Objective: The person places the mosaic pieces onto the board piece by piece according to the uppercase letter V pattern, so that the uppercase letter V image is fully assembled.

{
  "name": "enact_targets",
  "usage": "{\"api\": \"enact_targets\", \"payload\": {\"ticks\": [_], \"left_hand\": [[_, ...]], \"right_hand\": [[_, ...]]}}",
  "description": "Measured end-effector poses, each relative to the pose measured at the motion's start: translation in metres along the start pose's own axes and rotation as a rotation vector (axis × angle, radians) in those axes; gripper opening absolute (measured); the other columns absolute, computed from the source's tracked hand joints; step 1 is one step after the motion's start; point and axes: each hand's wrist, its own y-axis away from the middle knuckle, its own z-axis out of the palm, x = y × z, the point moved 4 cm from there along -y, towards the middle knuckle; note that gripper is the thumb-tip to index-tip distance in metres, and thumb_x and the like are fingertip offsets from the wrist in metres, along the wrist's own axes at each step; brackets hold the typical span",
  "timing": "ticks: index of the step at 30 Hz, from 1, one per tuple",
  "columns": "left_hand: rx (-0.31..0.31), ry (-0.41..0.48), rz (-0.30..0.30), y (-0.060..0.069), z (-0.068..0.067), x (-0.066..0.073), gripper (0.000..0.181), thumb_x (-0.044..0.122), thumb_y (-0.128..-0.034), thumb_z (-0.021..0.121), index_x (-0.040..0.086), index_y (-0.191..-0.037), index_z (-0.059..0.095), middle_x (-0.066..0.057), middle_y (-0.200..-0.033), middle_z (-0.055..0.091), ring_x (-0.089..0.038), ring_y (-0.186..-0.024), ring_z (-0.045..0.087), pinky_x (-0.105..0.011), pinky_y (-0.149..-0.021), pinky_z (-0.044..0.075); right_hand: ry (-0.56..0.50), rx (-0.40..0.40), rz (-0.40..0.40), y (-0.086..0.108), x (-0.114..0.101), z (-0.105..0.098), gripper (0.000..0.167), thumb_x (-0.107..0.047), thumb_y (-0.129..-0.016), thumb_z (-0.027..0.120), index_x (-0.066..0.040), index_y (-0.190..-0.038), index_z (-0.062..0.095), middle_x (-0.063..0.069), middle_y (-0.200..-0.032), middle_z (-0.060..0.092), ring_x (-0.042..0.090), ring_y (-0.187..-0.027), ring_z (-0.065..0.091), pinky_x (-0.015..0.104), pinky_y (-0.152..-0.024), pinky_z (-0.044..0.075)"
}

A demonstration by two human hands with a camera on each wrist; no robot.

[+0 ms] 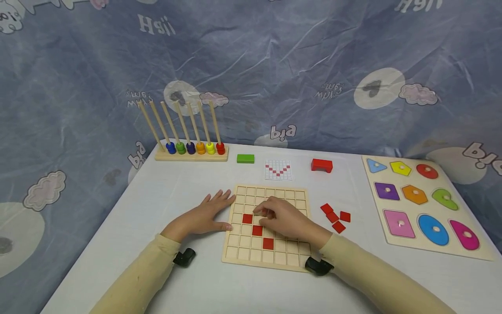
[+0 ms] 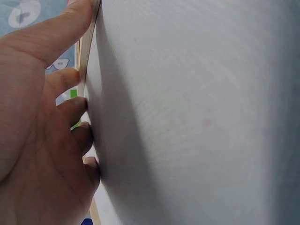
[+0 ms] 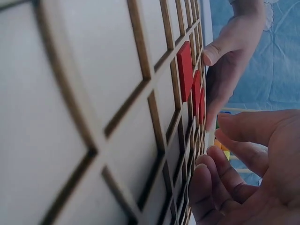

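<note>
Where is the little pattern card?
In the head view, the card lies just beyond the board, between the green block on its left and the red block on its right.

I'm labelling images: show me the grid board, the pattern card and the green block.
Grid board (image 1: 256, 254), head view: a front-row cell.
Pattern card (image 1: 278, 170), head view: its middle.
Green block (image 1: 245, 158), head view: its middle.

Red tiles (image 1: 268, 244) dot the beige, grid-patterned board (image 1: 245, 240).

L hand (image 2: 42, 126) at brd (image 2: 86, 51) edge, nr white tbl (image 2: 197, 117)
</note>
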Motion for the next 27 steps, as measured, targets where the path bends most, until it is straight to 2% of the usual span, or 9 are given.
{"api": "enact_targets", "payload": {"ticks": [11, 19, 27], "left_hand": [[0.006, -0.001, 0.009, 0.001, 0.000, 0.000, 0.095, 0.050, -0.0898, 0.074, 0.014, -0.163, 0.025, -0.011, -0.169, 0.013, -0.034, -0.156, 0.003, -0.057, -0.124, 0.000], [0.007, -0.003, 0.015, 0.002, -0.001, 0.001, 0.095, 0.048, -0.0903, 0.074, 0.013, -0.163, 0.025, -0.013, -0.169, 0.014, -0.035, -0.156, 0.003, -0.057, -0.124, 0.001], [0.007, -0.009, 0.020, 0.002, 0.000, 0.001, 0.095, 0.048, -0.0905, 0.074, 0.013, -0.163, 0.024, -0.012, -0.169, 0.014, -0.034, -0.156, 0.003, -0.057, -0.124, 0.001]], "right_hand": [[0.049, 0.048, 0.004, 0.025, 0.011, -0.012, 0.020, -0.016, -0.093, 0.072, -0.017, -0.114, 0.075, -0.011, -0.091, 0.058, 0.014, -0.085, 0.057, 0.026, -0.075, 0.050], [0.058, 0.112, 0.013, 0.048, 0.022, -0.026, 0.021, -0.013, -0.093, 0.072, -0.018, -0.112, 0.075, -0.012, -0.091, 0.059, 0.014, -0.086, 0.058, 0.026, -0.074, 0.051], [0.079, 0.135, 0.067, 0.072, 0.032, -0.038, 0.023, -0.013, -0.092, 0.074, -0.019, -0.114, 0.074, -0.013, -0.091, 0.059, 0.010, -0.084, 0.057, 0.025, -0.073, 0.052]]}}
